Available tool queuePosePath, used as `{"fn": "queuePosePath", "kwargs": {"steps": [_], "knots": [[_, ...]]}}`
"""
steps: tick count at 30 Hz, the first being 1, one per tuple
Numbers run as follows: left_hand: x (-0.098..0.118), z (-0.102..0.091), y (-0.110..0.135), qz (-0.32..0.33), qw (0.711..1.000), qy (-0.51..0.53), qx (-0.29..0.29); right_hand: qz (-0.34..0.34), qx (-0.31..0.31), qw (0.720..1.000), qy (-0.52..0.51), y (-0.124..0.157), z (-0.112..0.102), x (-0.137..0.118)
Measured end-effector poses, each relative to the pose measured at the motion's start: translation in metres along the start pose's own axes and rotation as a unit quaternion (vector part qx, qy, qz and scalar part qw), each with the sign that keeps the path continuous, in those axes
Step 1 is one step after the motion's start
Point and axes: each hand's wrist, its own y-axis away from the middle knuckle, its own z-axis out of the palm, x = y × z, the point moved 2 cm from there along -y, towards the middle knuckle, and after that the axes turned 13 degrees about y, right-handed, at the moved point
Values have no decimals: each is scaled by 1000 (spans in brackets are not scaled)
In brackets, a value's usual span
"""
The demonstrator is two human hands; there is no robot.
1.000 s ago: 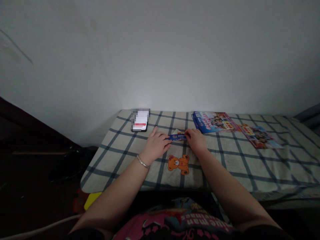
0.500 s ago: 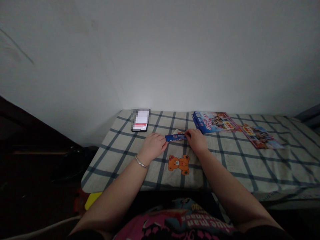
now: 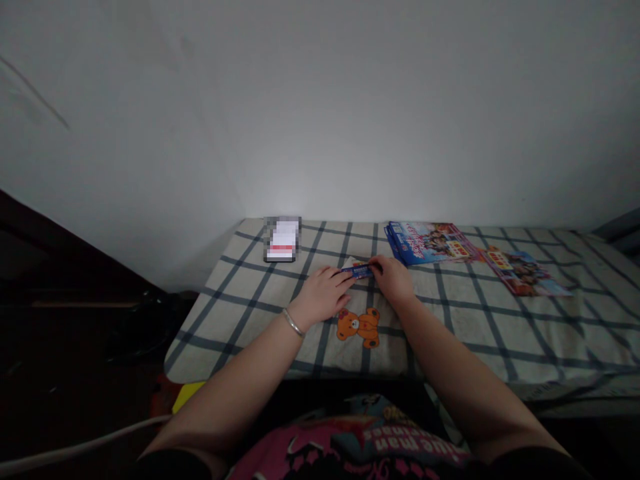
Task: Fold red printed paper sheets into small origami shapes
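A narrow blue strip of folded printed paper, seemingly a leaflet, lies on the checked cloth. My left hand rests across its left end, fingers stretched out and lying over it. At the other end, my right hand is closed, with thumb and fingers pinching the paper. Part of the strip is hidden under both hands. A small pale and orange piece of paper pokes out just behind the strip. Below it, an orange bear picture is on the cloth.
A lit phone lies at the back left. Blue printed leaflets are stacked at the back, right of my hands, with another leaflet farther right. The wall borders the checked tablecloth.
My left hand has slid right along the paper strip and its fingers have straightened over it. My right hand stays at the right end.
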Motion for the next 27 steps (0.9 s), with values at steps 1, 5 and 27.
{"fn": "queuePosePath", "kwargs": {"steps": [1,5,27], "knots": [[1,-1,0,-6,1000,-3,-2,-7,13,1000,-9,1,-1,-1],[4,-4,-1,-32,999,-10,-4,-77,81,994,-4,4,-6,-4],[3,-2,-2,-58,998,7,6,-191,-33,975,108,17,-19,-24]]}}
